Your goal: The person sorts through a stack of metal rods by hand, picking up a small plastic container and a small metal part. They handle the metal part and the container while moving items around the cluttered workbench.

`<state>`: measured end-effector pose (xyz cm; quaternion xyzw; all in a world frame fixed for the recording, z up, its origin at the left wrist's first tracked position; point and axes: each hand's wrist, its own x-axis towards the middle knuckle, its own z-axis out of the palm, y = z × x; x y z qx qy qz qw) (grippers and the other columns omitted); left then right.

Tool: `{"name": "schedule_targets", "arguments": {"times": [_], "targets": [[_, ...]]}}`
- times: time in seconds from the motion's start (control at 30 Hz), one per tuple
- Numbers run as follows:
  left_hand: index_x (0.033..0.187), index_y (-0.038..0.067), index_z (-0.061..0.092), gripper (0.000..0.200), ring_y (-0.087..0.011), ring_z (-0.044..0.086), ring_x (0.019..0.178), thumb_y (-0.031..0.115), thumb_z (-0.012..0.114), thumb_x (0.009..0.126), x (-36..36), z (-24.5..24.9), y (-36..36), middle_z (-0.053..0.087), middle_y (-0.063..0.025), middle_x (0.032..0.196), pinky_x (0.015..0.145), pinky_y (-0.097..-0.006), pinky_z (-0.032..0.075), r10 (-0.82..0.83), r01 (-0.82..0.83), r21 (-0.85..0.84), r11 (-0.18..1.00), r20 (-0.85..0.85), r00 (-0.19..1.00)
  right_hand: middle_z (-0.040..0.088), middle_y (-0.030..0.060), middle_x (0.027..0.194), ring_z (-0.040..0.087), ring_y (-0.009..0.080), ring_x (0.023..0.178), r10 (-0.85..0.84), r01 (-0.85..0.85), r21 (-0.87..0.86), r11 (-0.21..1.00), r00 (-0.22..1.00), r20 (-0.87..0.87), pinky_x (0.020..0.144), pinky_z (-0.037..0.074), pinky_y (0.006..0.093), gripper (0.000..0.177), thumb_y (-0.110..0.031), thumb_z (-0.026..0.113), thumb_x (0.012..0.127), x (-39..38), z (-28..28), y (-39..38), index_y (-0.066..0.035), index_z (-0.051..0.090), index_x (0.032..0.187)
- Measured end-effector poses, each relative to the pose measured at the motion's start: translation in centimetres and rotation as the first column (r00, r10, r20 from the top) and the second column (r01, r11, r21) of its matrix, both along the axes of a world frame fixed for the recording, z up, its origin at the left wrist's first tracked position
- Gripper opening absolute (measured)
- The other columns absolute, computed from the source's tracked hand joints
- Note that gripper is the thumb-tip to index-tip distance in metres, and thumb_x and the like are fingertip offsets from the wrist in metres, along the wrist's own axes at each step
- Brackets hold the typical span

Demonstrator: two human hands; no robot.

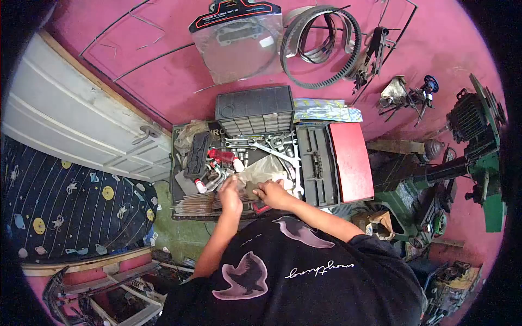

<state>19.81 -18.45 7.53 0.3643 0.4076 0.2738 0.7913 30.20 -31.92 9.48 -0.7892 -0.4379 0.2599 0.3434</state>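
Low over the front of the tool tray, my left hand has its fingers stretched forward, beside a dark grey-brown piece. My right hand pinches that piece from the right. Just beyond both hands lies a crumpled translucent plastic bag. A bundle of thin brownish rods lies left of my left hand. Behind the bag are several metal wrenches, and a red-handled object lies to their left.
A dark drawer cabinet stands at the back. A black compartment tray and a red panel are on the right. Farther right stands a green machine. A white door is at the left, and belts hang on the pink wall.
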Motion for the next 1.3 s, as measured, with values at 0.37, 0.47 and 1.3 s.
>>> {"name": "schedule_targets", "arguments": {"times": [0.37,0.47,1.3], "targets": [[0.101,0.0,0.069,0.013,-0.01,0.06,0.085,0.009,0.065,0.092,1.1,1.7,-1.5,0.067,-0.0021,0.092,0.081,-0.0248,0.047,-0.122,0.11,0.284,0.953,0.025,0.992,0.066,0.0079,0.086,0.058,0.0177,0.079,0.005,0.139,0.24,0.961,0.857,-0.515,0.077,0.049,0.0338,0.029,-0.026,0.051,0.102,0.5,-0.2,-1.1,0.0,0.061,0.108],[0.095,0.003,0.07,0.009,-0.0067,0.054,0.075,0.011,0.066,0.092,0.8,3.3,0.9,0.066,0.0016,0.088,0.07,-0.0222,0.043,0.087,-0.092,0.092,0.992,0.06,0.994,0.059,0.0194,0.074,0.059,0.0341,0.072,0.124,-0.1,0.135,0.986,0.976,-0.179,0.073,0.047,0.0409,0.033,-0.035,0.054,0.099,0.2,-0.8,-2.1,-0.003,0.059,0.094],[0.087,0.005,0.073,0.011,-0.0276,0.066,0.083,0.012,0.073,0.08,-2.8,2.6,-1.8,0.07,-0.0142,0.083,0.078,-0.0382,0.051,-0.125,0.46,0.756,0.466,-0.459,0.88,0.069,0.0145,0.114,0.063,0.0274,0.11,-0.108,0.128,-0.189,0.974,0.988,0.11,0.103,0.038,0.051,0.051,-0.051,0.065,0.087,6.0,3.4,-4.8,-0.013,0.068,0.121]]}}
